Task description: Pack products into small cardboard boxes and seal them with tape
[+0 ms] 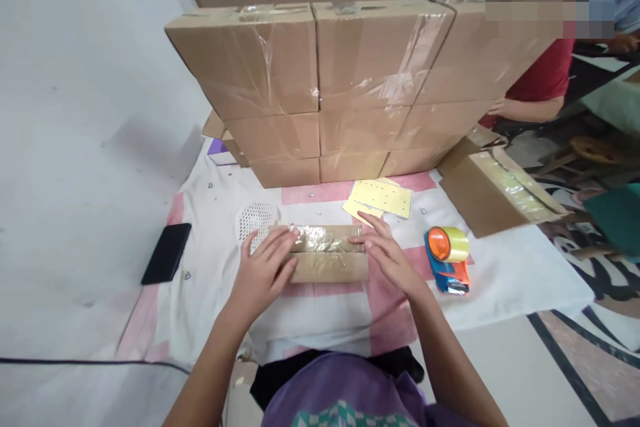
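Observation:
A small flat cardboard box (327, 260) with clear tape across its top lies on a white and pink cloth (320, 320) in front of me. My left hand (263, 270) rests flat on its left end, fingers stretched out over the tape. My right hand (387, 253) lies flat at its right end, fingertips touching the taped top. Neither hand grips anything. A tape dispenser (447, 257) with an orange core and yellowish tape roll lies just right of my right hand.
A wall of stacked taped cardboard boxes (320, 87) stands behind. Yellow perforated cards (383, 199), a white mesh piece (256, 219), a black phone (167, 252), a flat taped carton (493, 193) lie around. A person in a red shirt (543, 77) sits at right.

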`<state>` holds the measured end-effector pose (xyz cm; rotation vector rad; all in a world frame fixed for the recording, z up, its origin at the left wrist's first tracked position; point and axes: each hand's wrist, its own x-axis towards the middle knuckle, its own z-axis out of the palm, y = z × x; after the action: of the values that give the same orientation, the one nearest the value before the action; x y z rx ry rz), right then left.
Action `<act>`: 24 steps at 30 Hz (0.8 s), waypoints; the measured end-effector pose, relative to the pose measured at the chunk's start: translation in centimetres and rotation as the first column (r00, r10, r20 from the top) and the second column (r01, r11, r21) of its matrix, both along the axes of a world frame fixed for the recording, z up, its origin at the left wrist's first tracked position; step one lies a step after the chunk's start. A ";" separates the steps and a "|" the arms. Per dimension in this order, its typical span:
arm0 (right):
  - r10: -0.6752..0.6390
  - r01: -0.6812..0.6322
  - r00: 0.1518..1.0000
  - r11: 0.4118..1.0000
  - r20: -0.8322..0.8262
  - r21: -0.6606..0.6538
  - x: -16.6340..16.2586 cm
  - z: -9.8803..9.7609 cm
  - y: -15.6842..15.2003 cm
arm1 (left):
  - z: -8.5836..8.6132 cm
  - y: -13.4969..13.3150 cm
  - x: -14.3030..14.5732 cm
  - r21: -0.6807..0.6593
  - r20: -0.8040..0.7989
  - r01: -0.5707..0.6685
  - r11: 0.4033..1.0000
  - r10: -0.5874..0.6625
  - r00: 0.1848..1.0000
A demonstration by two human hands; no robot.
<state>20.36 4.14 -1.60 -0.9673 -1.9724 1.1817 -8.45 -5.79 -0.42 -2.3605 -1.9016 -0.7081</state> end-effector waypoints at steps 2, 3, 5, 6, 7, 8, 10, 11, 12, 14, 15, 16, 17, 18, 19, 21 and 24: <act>-0.069 0.055 0.992 0.990 0.104 0.132 1.5 0.5 -0.7 | 0.2 -0.1 0.5 -0.086 -0.084 0.047 0.995 -0.054 0.995; -0.164 0.138 0.979 0.970 0.123 0.202 2.8 0.5 -1.0 | 0.2 -0.2 0.8 -0.104 -0.115 0.048 0.993 -0.060 0.992; -0.448 0.395 0.889 0.855 0.097 0.336 6.3 -0.2 -1.2 | -0.2 -0.3 1.2 -0.109 -0.182 0.047 0.993 -0.067 0.981; -0.597 0.533 0.799 0.755 0.066 0.383 8.4 -0.9 -1.2 | -0.4 -0.3 1.4 -0.109 -0.213 0.050 0.993 -0.072 0.974; -0.716 0.648 0.697 0.649 0.031 0.398 10.5 -1.7 -1.0 | -0.7 -0.3 1.5 -0.105 -0.238 0.052 0.993 -0.076 0.968; -0.792 0.736 0.610 0.571 0.010 0.364 12.6 -2.7 -0.8 | -1.0 -0.2 1.5 -0.098 -0.258 0.054 0.994 -0.078 0.963; -0.847 0.840 0.532 0.527 -0.008 0.127 15.9 -4.5 -0.2 | -1.5 -0.1 1.4 -0.078 -0.279 0.063 0.995 -0.082 0.957; -0.840 0.839 0.543 0.543 -0.011 -0.037 17.0 -5.2 0.0 | -1.8 -0.1 1.3 -0.063 -0.282 0.076 0.995 -0.091 0.955; -0.818 0.800 0.575 0.568 -0.022 -0.196 17.6 -5.7 0.2 | -2.1 -0.1 1.1 -0.046 -0.283 0.092 0.995 -0.102 0.954; -0.746 0.662 0.663 0.625 -0.064 -0.415 17.9 -6.1 0.3 | -2.9 0.0 0.8 -0.007 -0.283 0.111 0.994 -0.109 0.953; -0.706 0.598 0.702 0.653 -0.089 -0.465 17.7 -6.1 0.2 | -3.4 0.2 0.6 0.009 -0.282 0.111 0.994 -0.104 0.954; -0.667 0.546 0.736 0.683 -0.111 -0.486 17.4 -6.0 0.2 | -3.9 0.4 0.5 0.028 -0.281 0.102 0.994 -0.090 0.955; -0.634 0.509 0.763 0.710 -0.126 -0.487 17.0 -6.0 0.1 | -4.4 0.7 0.4 0.040 -0.285 0.099 0.994 -0.083 0.955; -0.608 0.487 0.782 0.732 -0.135 -0.477 16.6 -5.9 0.0 | -4.9 1.1 0.4 0.053 -0.289 0.088 0.995 -0.069 0.955; -0.591 0.476 0.795 0.750 -0.141 -0.460 16.3 -5.9 -0.1 | -5.2 1.6 0.4 0.064 -0.295 0.082 0.995 -0.059 0.954; -0.576 0.471 0.801 0.774 -0.163 -0.422 15.6 -6.0 -0.4 | -5.3 2.6 0.6 0.074 -0.304 0.065 0.995 -0.040 0.952; -0.574 0.479 0.792 0.796 -0.209 -0.370 14.4 -6.1 -1.0 | -4.4 3.8 1.1 0.057 -0.301 0.048 0.997 -0.029 0.953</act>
<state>34.78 3.13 -7.72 -1.2948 -1.1668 1.2186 -7.34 -1.97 -4.84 -2.3140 -1.6863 -0.3759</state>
